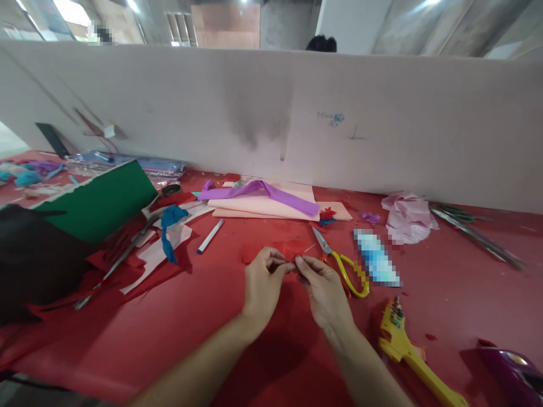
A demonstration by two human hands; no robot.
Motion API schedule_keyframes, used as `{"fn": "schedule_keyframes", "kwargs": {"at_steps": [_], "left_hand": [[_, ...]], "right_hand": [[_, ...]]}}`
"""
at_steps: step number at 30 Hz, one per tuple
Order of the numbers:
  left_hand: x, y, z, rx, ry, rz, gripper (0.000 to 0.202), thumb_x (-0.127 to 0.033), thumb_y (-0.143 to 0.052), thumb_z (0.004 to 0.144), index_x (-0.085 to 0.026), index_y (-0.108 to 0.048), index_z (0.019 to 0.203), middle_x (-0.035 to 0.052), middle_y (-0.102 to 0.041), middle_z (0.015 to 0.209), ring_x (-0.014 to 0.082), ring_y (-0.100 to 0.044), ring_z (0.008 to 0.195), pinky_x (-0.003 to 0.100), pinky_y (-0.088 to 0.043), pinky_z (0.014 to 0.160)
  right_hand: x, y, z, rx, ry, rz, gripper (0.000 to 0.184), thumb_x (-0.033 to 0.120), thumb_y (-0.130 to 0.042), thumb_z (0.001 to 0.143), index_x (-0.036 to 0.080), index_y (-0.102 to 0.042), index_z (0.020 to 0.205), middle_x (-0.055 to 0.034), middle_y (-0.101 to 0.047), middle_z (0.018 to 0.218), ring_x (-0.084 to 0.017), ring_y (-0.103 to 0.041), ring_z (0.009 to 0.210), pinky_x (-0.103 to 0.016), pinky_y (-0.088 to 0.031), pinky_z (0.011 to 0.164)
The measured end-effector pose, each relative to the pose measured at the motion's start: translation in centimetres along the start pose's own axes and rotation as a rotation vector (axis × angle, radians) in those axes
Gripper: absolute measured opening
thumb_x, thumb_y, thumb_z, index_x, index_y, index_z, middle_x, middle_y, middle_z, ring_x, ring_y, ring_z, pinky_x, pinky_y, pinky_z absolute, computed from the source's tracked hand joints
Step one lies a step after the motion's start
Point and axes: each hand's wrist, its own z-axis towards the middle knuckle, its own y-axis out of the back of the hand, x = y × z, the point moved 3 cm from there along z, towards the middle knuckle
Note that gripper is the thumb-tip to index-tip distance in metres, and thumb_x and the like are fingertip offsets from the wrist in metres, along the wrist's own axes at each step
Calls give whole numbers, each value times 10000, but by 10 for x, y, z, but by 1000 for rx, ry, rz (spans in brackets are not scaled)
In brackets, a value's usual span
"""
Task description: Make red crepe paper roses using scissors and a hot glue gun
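Note:
My left hand [263, 282] and my right hand [324, 285] meet over the red table, fingertips pinched close together. A thin pale wire [310, 247] sticks out past my right fingers. Red crepe paper [292, 247] shows just behind the fingertips; whether it is held or lies on the table, I cannot tell. What the left fingertips pinch is too small to make out. Right beside my right hand lie scissors [345, 268] with yellow handles, blades pointing away. A white marker [210, 236] with a dark cap lies beyond my left hand.
A yellow glue gun [405, 345] lies at right, near a purple object [511, 367]. Crumpled pink paper [409, 217] and metal rods [479, 234] lie farther back. Peach sheets [263, 209] carry a purple strip [292, 202]. Left are a green board [102, 206] and paper scraps. A white partition [169, 107] stands behind.

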Motion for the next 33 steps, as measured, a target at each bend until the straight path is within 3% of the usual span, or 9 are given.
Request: {"fn": "schedule_keyframes", "kwargs": {"at_steps": [13, 17, 21, 25, 29, 33], "left_hand": [[8, -7, 1, 128, 96, -164, 211, -181, -657, 710, -171, -533, 880, -26, -621, 608, 117, -570, 584, 241, -443, 612], [7, -11, -1, 221, 151, -292, 255, -221, -665, 721, -157, -597, 958, 11, -628, 770, 122, -581, 706, 253, -458, 678], [4, -10, -2, 207, 210, -400, 262, -276, -725, 670, -152, -660, 891, 51, -637, 916, 140, -570, 829, 268, -456, 759], [2, -10, -1, 235, 240, -417, 257, -227, -773, 592, -144, -673, 814, 35, -642, 838, 128, -561, 752, 261, -450, 713], [0, -8, 0, 198, 197, -353, 154, -255, -735, 647, -138, -652, 704, -1, -588, 667, 101, -521, 628, 237, -418, 619], [1, -7, 1, 179, 195, -340, 154, -271, -725, 660, -139, -646, 673, -10, -577, 634, 90, -500, 598, 234, -400, 618]], "right_hand": [[12, 7, 6, -54, 22, 144, 184, 306, -822, 599, 217, -725, 727, 26, -681, 699, -106, -585, 673, -234, -431, 666], [13, 6, 5, -25, 53, 112, 158, 302, -804, 631, 223, -722, 740, 30, -680, 701, -104, -584, 673, -236, -444, 688], [12, 3, 3, -11, 72, 88, 143, 295, -789, 649, 220, -721, 750, 22, -680, 731, -119, -592, 715, -249, -454, 719], [9, 1, 1, -25, 81, 81, 128, 298, -783, 654, 227, -719, 739, 22, -686, 749, -119, -584, 730, -248, -451, 723], [7, -1, -2, -25, 75, 78, 119, 289, -785, 642, 223, -728, 723, 13, -694, 748, -126, -586, 736, -262, -453, 731], [6, -5, -6, -37, 75, 95, 119, 269, -782, 632, 217, -738, 730, -3, -709, 768, -149, -601, 776, -297, -457, 790]]}}
